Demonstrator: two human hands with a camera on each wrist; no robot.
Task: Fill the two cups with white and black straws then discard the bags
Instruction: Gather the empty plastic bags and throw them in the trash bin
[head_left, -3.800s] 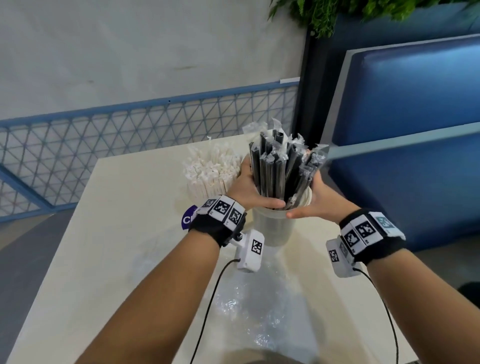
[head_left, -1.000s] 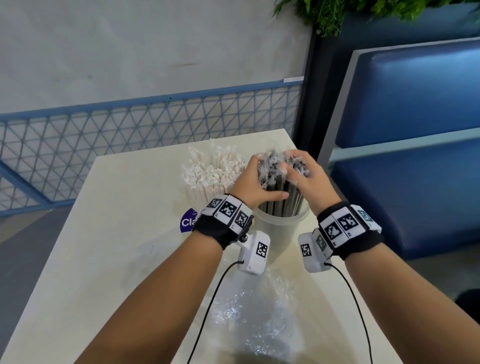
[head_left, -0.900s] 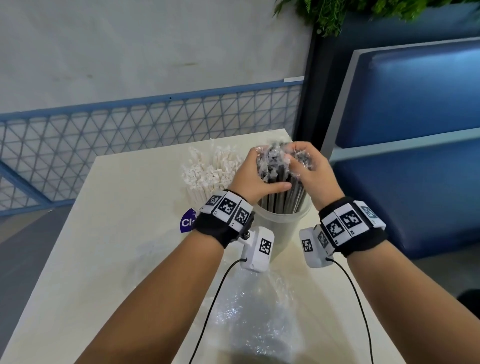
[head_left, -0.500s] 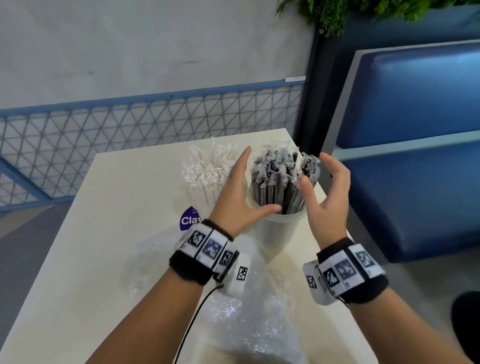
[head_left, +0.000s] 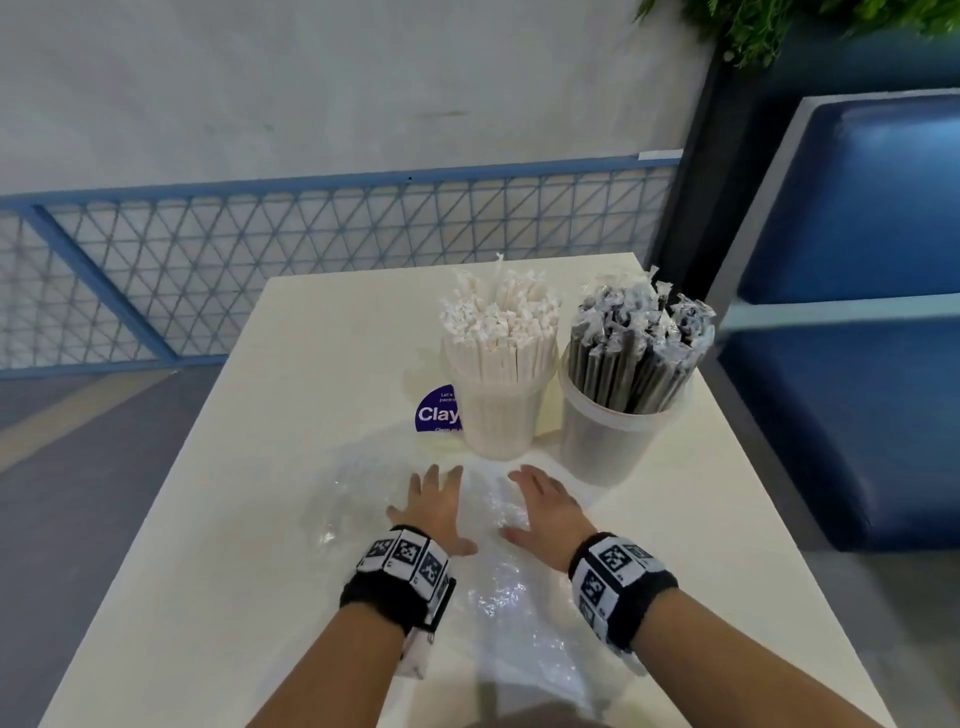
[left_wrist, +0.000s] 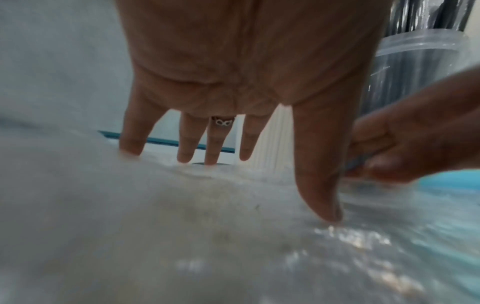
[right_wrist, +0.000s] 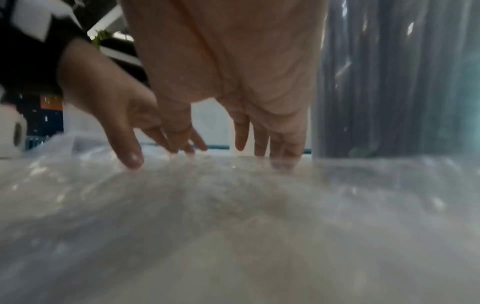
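Two clear cups stand at the far right of the table: the left cup (head_left: 500, 415) is packed with white wrapped straws (head_left: 501, 325), the right cup (head_left: 613, 441) with black wrapped straws (head_left: 636, 353). In front of them crumpled clear plastic bags (head_left: 498, 582) lie flat on the table. My left hand (head_left: 434, 499) and right hand (head_left: 545, 504) both rest palm down on the plastic, fingers straight and spread. In the left wrist view the left fingertips (left_wrist: 185, 158) touch the bag (left_wrist: 207, 236). The right wrist view shows the right fingertips (right_wrist: 261, 151) on the bag (right_wrist: 233, 216) beside the black-straw cup (right_wrist: 389, 92).
A purple round sticker (head_left: 436, 413) lies left of the white-straw cup. The cream table (head_left: 260, 493) ends close behind the cups. A blue mesh railing (head_left: 311, 249) runs beyond it, and a blue padded bench (head_left: 857, 364) stands on the right.
Both hands let go of the black straws, drew back from the cup and came down flat onto the plastic bags. The black straws now stand in the cup untouched.
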